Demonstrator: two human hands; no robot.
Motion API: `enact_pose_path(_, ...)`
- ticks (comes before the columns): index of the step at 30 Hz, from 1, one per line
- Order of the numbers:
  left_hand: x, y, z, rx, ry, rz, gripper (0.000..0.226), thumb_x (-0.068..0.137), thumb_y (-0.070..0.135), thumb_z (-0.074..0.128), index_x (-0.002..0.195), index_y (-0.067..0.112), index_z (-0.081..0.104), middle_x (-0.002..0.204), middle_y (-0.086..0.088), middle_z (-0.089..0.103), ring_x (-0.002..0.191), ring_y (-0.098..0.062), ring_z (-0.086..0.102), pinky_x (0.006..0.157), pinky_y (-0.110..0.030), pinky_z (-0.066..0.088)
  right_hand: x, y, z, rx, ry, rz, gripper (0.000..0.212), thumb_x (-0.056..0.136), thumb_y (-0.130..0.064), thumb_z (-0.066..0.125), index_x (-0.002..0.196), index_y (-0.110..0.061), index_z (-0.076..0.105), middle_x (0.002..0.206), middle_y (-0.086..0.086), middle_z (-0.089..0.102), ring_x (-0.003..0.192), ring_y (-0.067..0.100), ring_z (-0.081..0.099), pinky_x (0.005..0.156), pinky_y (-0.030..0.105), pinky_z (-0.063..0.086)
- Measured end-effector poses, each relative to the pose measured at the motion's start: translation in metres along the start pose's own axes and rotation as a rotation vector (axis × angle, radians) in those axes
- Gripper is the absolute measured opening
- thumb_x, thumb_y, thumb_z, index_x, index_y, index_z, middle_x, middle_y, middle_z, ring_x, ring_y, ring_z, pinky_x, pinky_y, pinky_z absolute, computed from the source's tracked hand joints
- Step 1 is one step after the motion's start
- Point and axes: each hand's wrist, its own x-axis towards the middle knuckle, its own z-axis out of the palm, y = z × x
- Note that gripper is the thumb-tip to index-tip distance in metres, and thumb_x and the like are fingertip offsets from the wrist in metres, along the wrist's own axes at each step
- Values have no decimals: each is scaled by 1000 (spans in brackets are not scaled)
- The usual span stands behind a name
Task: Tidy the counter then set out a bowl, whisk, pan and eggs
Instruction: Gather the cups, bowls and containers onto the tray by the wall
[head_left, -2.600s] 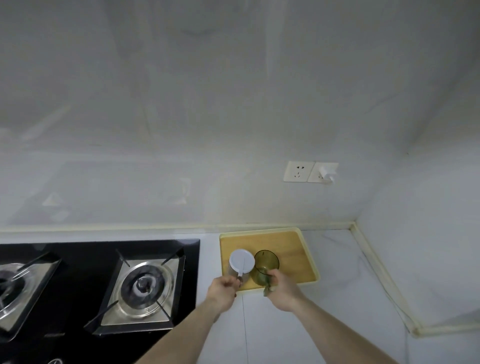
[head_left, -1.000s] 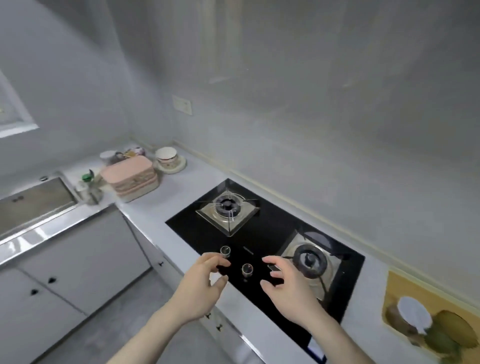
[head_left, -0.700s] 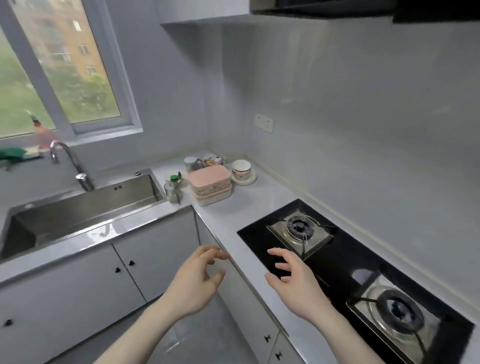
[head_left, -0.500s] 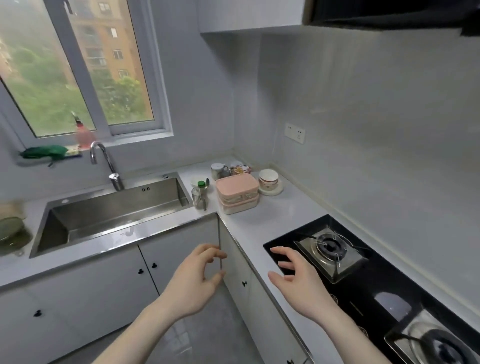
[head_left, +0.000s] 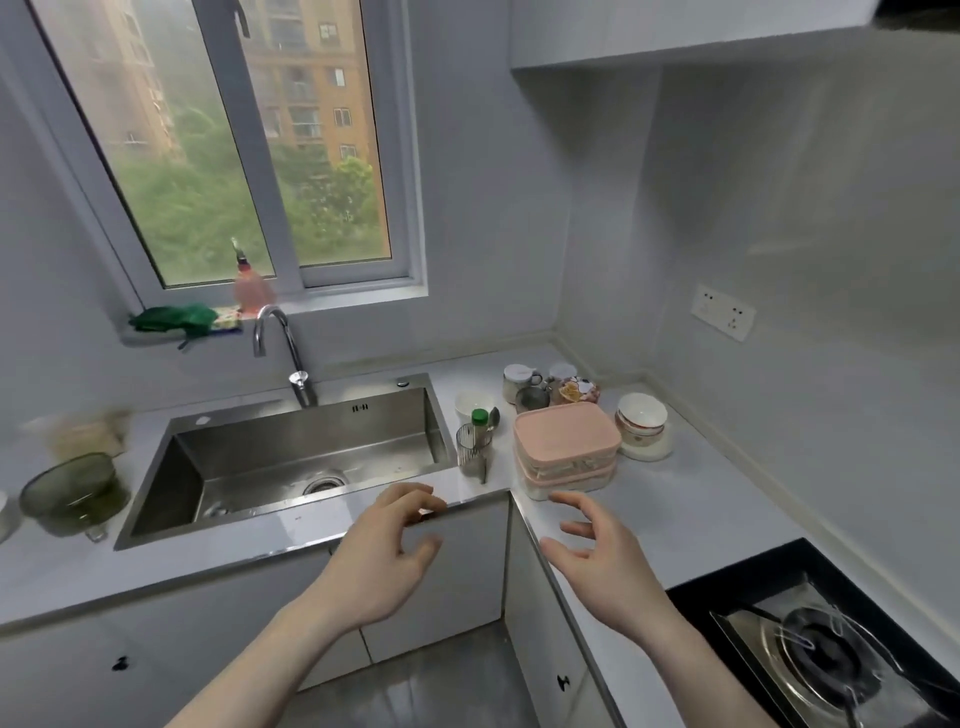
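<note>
My left hand (head_left: 387, 556) and my right hand (head_left: 597, 556) hover empty in front of the counter corner, fingers spread. Past them, on the counter, stand two stacked pink lidded boxes (head_left: 566, 447). A stack of white patterned bowls (head_left: 642, 423) rests on a saucer to their right. A clear ribbed cup (head_left: 472, 448), a green-capped bottle (head_left: 479, 417) and a small white bowl (head_left: 471, 404) stand by the sink's right edge. Jars and small containers (head_left: 550, 387) crowd the back corner. No whisk, pan or eggs are in sight.
A steel sink (head_left: 291, 457) with a tap (head_left: 283, 348) lies to the left. A green colander (head_left: 72, 493) rests at the far left. The black gas hob (head_left: 831, 644) fills the lower right. White cabinet doors (head_left: 452, 571) run under the counter. A pink bottle (head_left: 252, 291) stands on the windowsill.
My view has swung left from the tray with cups, past the hob, to the sink corner. Both hands let go of the cups and now hang open and empty.
</note>
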Motion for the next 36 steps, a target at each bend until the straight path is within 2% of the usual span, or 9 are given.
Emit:
enact_pose_path(4,64,-15,-8,-9,38,-19,24,92,26,65,111,41,62,127,33,48,109,9,53,87,-14,45,76,-1,-1,-9,-9,-33,42,91,-28,71,125,-46,55,131,-20,56,115,-10,55,79,10,46)
enact_pose_path(11,139,-62,-14,-63,28,-92,24,91,26,66,109,42,63,127,30,51,109,5,55,87,-20,48,174,-3,-1,-88,-28,-8,41,90,-29,74,125,-42,57,123,-14,59,109,-8,56,75,5,43)
enact_pose_path(15,202,-93,-15,-77,15,-111,23,91,24,67,108,40,64,125,29,53,106,3,56,85,-18,47,235,4,-4,-128,15,18,43,88,-28,76,126,-36,59,119,-14,62,108,1,60,78,16,48)
enact_pose_path(20,283,-136,-8,-73,-81,-85,24,91,24,66,110,38,65,125,25,53,106,2,57,85,-18,46,299,15,3,-182,72,76,43,86,-23,76,122,-39,59,122,-21,60,109,4,60,93,29,49)
enact_pose_path(23,340,-163,-4,-65,-150,-79,23,89,27,65,109,38,66,120,24,54,100,3,58,85,-21,50,342,17,12,-215,116,127,46,85,-25,74,124,-43,56,123,-19,59,109,1,58,92,29,48)
enact_pose_path(26,393,-188,-1,-76,-227,-98,24,88,25,64,108,39,65,115,20,55,94,-2,60,86,-24,51,381,19,23,-250,145,179,47,85,-24,74,126,-38,57,124,-15,59,109,2,58,90,26,45)
enact_pose_path(30,456,-215,16,-39,-337,-108,24,90,24,64,111,36,64,111,14,52,92,-3,59,82,-19,45,426,23,36,-302,169,218,45,86,-24,74,128,-30,59,125,-14,56,115,9,56,96,26,45)
enact_pose_path(32,477,-227,30,-22,-391,-137,24,90,25,64,113,33,64,116,10,52,94,-5,60,83,-20,46,442,30,42,-340,166,249,46,86,-25,72,130,-26,60,126,-13,55,118,10,55,100,25,42)
enact_pose_path(36,510,-254,58,37,-488,-209,32,87,22,63,119,27,65,133,0,51,105,-15,63,96,-29,49,477,40,52,-424,139,318,53,86,-26,69,137,-23,56,132,-5,54,126,15,52,100,23,37)
